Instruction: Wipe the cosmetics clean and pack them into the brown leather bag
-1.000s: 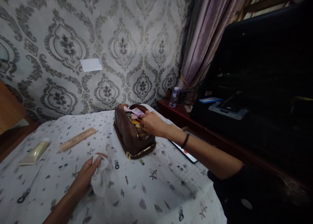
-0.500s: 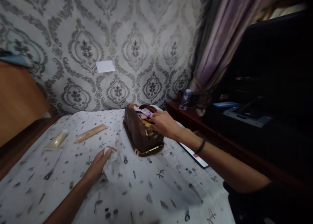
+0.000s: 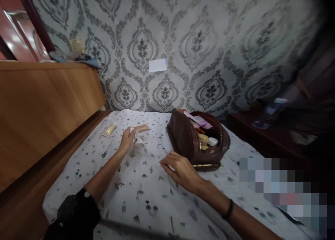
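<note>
My left hand (image 3: 127, 140) is closed on a crumpled white tissue (image 3: 138, 138), low over the bed sheet. Just beyond it lies a peach-coloured tube (image 3: 142, 128), partly covered by the hand. Farther left rests a pale yellow tube with a white cap (image 3: 109, 130). To the right stands a brown makeup bag (image 3: 181, 135), unzipped, with a pink-and-white packet (image 3: 202, 122), a round yellow container (image 3: 203, 139) and a white-lidded jar (image 3: 212, 141) inside. My right hand (image 3: 180, 168) is in front of the bag, fingers curled and thumb near the fingertips; anything between them is hidden.
A patterned white sheet (image 3: 146, 194) covers the bed. Along the left runs a wooden panel (image 3: 52, 104). A clear bottle (image 3: 270, 112) stands on the dark red table (image 3: 242, 123) at right. The patterned wall (image 3: 180, 41) rises behind the bed.
The view has turned left. My right hand has come out of the bag and now hovers in front of it. My left hand, still with the tissue, is nearer the peach tube.
</note>
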A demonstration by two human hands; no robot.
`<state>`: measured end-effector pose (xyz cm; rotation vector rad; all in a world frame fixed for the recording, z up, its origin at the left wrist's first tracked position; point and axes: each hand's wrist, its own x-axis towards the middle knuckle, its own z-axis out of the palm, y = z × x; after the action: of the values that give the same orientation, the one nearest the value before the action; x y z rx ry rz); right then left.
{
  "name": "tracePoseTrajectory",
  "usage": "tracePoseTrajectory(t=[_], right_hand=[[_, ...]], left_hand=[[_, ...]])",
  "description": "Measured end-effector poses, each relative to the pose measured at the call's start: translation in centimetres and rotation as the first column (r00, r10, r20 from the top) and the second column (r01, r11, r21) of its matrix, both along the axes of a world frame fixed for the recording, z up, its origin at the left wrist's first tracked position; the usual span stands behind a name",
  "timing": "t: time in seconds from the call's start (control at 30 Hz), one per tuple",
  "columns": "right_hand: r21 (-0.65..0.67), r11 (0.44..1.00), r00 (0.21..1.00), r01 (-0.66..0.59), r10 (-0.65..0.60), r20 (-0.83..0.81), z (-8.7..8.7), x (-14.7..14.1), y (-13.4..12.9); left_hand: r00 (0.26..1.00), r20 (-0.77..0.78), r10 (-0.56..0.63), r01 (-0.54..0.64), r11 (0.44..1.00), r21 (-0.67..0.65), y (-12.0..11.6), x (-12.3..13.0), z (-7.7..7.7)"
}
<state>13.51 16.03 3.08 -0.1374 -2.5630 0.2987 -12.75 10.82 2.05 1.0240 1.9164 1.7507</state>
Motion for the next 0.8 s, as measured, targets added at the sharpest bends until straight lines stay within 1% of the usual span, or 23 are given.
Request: tracePoseTrajectory(t=[0.07,0.13,0.2,0.27,0.33,0.43,0.47,0.5,0.53,0.6,0.67,0.7,0.73,0.77,0.8], right_hand=[[-0.137,0.99,0.999,0.023,-0.017,0.039,-0.7,-1.5,-0.4],[-0.253,0.966,0.996,0.049,-0.028,0.084,-0.9,-2.7,-0.9],[-0.362,0.93,0.994,0.065,-0.027,0.109,-0.9,-3.8,-1.6],[-0.475,0.876,0.993,0.08,-0.03,0.111,-1.2,-4.7,-2.1],[-0.571,0.815,0.994,0.096,-0.053,0.092,-2.2,-5.4,-2.4],[-0.665,0.737,0.992,0.123,-0.117,0.053,-4.2,-5.8,-2.4],[-0.693,0.71,0.991,0.122,-0.128,0.043,-4.7,-5.8,-2.4],[-0.722,0.682,0.991,0.115,-0.132,0.034,-5.2,-5.8,-2.3],[-0.751,0.652,0.991,0.105,-0.132,0.024,-5.5,-5.8,-2.3],[-0.803,0.591,0.992,0.079,-0.13,0.002,-5.8,-5.7,-2.2],[-0.841,0.538,0.992,0.052,-0.127,-0.02,-5.8,-5.7,-2.0],[-0.858,0.512,0.991,0.039,-0.127,-0.03,-5.8,-5.6,-2.0],[-0.873,0.487,0.991,0.027,-0.126,-0.04,-5.8,-5.7,-1.9],[-0.888,0.459,0.99,0.013,-0.128,-0.052,-5.9,-5.7,-1.8],[-0.906,0.423,0.99,-0.006,-0.126,-0.066,-5.9,-5.7,-1.7]], left_hand=[[0.987,-0.122,0.107,-0.112,0.993,-0.036,-0.4,-2.1,1.2],[0.952,-0.236,0.195,-0.218,0.973,-0.074,-1.2,-4.0,2.3],[0.91,-0.329,0.253,-0.306,0.944,-0.12,-2.3,-5.8,2.9],[0.87,-0.403,0.284,-0.375,0.912,-0.168,-3.3,-7.3,3.1],[0.852,-0.452,0.265,-0.406,0.879,-0.25,-4.1,-8.8,2.7],[0.859,-0.475,0.19,-0.405,0.819,-0.406,-4.9,-10.5,1.6],[0.845,-0.513,0.148,-0.419,0.78,-0.465,-5.1,-10.8,1.4],[0.803,-0.591,0.073,-0.46,0.706,-0.538,-5.2,-11.1,1.2],[0.766,-0.643,0.009,-0.49,0.654,-0.576,-5.3,-11.2,1.2],[0.708,-0.7,-0.098,-0.531,0.58,-0.618,-5.3,-11.1,1.6],[0.697,-0.706,-0.128,-0.532,0.569,-0.628,-5.4,-10.6,2.3],[0.707,-0.696,-0.124,-0.528,0.562,-0.637,-5.4,-10.3,2.6],[0.73,-0.677,-0.094,-0.52,0.566,-0.64,-5.6,-9.7,2.9],[0.761,-0.647,-0.047,-0.498,0.597,-0.628,-5.8,-9.1,3.1],[0.792,-0.61,0.011,-0.472,0.644,-0.602,-6.0,-8.2,3.2]])
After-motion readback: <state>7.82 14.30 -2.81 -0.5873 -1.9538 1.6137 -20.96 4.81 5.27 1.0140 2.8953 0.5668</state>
